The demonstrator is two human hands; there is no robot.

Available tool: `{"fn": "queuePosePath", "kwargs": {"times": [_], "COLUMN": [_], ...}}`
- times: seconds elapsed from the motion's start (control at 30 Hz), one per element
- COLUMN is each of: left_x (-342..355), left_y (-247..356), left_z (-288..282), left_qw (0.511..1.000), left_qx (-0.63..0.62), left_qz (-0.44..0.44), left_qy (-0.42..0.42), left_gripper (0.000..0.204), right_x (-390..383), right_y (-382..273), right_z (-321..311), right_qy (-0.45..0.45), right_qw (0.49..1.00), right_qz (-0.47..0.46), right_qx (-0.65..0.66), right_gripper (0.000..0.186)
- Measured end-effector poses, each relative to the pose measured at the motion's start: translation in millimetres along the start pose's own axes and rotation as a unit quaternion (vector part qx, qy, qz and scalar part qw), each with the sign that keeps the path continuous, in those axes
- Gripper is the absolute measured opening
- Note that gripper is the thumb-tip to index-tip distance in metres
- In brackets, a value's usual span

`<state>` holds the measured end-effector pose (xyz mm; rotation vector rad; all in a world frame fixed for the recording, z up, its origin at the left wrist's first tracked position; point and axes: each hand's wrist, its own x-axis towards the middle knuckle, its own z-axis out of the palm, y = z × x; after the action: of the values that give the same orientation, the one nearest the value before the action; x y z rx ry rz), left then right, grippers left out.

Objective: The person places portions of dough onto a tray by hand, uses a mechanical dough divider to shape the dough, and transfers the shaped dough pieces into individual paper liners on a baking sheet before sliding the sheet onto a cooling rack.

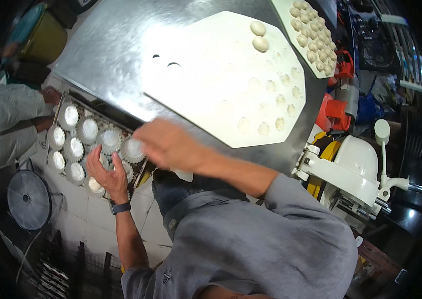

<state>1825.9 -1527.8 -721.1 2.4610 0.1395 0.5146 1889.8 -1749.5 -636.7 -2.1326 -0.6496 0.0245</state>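
Note:
My left hand (107, 174), a dark watch on its wrist, lies over the near part of a dark baking tray (56, 130) with its thumb and fingers apart. Several fluted cups with white, pale contents stand in this tray, among them a cup (89, 129) and, just below my left hand, a rounded pale dough piece (95, 185). My right hand (163, 144) is smeared by motion above the tray's right edge, beside a fluted cup (133, 149); what its fingers hold cannot be made out. Two dough balls (260, 44) rest on the white board (206, 94).
Round marks dot the white board on the metal table (106, 55). A second board with several dough balls (316, 40) is at the far right. A white machine (355, 164) stands to the right. At left are another person's legs (14, 119) and a round fan (28, 199).

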Motion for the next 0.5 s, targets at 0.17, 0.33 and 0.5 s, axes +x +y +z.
{"fn": "queuePosePath", "kwargs": {"times": [0.17,0.33,0.5], "left_x": [80,157,223], "left_y": [125,247,325], "left_z": [53,164,290], "left_qw": [0.982,0.950,0.963], "left_qx": [-0.149,-0.217,-0.068], "left_qz": [0.114,0.208,0.175], "left_qy": [-0.027,-0.090,-0.192], "left_gripper": [0.032,0.034,0.044], "right_x": [12,-3,-5], "right_y": [138,197,188], "right_z": [-215,-272,-239], "right_qy": [0.260,0.184,0.342], "right_qw": [0.900,0.892,0.840], "right_qz": [0.169,0.349,0.333], "right_qx": [-0.306,-0.220,0.257], "right_gripper": [0.037,0.050,0.034]}}
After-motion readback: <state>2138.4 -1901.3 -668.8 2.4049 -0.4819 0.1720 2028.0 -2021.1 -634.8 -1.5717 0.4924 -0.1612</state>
